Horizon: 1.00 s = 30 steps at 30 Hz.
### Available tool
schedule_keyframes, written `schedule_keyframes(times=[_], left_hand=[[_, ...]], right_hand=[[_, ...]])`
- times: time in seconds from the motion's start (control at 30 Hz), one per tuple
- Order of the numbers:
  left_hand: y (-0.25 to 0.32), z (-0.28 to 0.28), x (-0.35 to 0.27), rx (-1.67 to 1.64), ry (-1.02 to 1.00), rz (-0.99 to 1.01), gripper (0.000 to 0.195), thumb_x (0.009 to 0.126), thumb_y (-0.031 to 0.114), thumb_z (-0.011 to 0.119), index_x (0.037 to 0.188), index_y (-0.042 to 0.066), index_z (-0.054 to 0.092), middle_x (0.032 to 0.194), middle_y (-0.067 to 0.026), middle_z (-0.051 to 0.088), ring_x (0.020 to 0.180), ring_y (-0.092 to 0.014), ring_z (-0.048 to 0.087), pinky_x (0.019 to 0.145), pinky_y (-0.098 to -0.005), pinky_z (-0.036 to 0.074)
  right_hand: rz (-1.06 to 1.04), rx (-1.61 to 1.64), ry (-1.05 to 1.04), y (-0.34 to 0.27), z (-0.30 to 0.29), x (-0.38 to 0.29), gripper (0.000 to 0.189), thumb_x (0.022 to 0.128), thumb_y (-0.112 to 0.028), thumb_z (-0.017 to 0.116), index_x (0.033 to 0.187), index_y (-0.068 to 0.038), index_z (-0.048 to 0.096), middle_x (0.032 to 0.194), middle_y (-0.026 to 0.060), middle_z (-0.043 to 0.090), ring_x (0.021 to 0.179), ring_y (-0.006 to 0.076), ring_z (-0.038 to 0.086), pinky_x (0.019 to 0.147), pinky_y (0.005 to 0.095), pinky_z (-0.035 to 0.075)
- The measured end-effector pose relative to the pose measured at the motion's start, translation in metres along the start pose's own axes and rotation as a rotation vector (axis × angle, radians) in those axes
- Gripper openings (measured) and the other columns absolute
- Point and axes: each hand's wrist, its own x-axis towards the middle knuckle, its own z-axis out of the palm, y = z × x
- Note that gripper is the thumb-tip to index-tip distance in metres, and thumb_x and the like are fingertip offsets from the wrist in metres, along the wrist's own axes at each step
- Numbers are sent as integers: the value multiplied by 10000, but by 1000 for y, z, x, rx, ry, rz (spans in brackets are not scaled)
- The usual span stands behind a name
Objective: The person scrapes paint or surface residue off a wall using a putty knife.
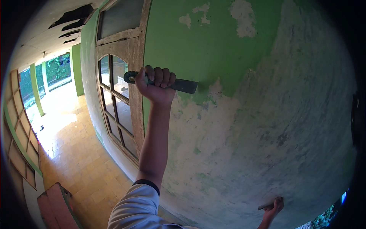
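My left hand (157, 83) is raised at the upper middle, its fingers closed round the handle of a flat scraper (185, 86). The dark blade points right and its end is at the green painted wall (183, 51); whether it touches cannot be told. A ring-shaped handle end sticks out left of my thumb. Low on the right, my right hand (276, 205) is closed on a small flat tool (265, 206) beside the pale, patchy part of the wall (206, 148). Shadow hides the details of that tool.
A weathered wooden door (136, 71) with glass panes stands left of the raised scraper. Further left are a yellowish tiled floor (94, 160), a reddish bench-like object (58, 206) and a damaged ceiling (40, 31) with dark holes. Green posts (37, 88) stand by the bright opening.
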Motion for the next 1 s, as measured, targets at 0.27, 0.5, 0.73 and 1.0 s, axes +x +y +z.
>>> schedule_keyframes(times=[0.27,0.5,0.73,1.0], left_hand=[[27,-6,9,-157,-29,190,385,864,402,417,573,159,353,431,41,228,391,-88,216,402,-244,205],[24,-1,6,-194,-102,126,364,865,396,417,598,156,355,435,40,223,406,-90,214,422,-249,203],[-2,0,-1,-18,-106,-19,359,860,387,437,592,161,357,443,43,232,411,-89,217,430,-248,216],[30,-23,13,-120,-64,137,362,856,388,459,586,163,371,430,38,252,392,-87,241,406,-251,223]], right_hand=[[-33,14,20,9,-5,3,592,759,-313,636,1232,-59,384,1005,106,521,674,166,523,344,253,274],[-26,8,22,8,-6,5,601,756,-315,640,1233,-64,373,1036,111,506,680,179,522,341,259,279],[2,-2,3,3,-2,2,608,754,-323,647,1238,-77,372,1056,115,502,725,192,533,345,261,282],[-6,6,-21,-1,0,-2,604,760,-335,641,1233,-68,376,1025,113,518,695,186,535,345,259,281]])
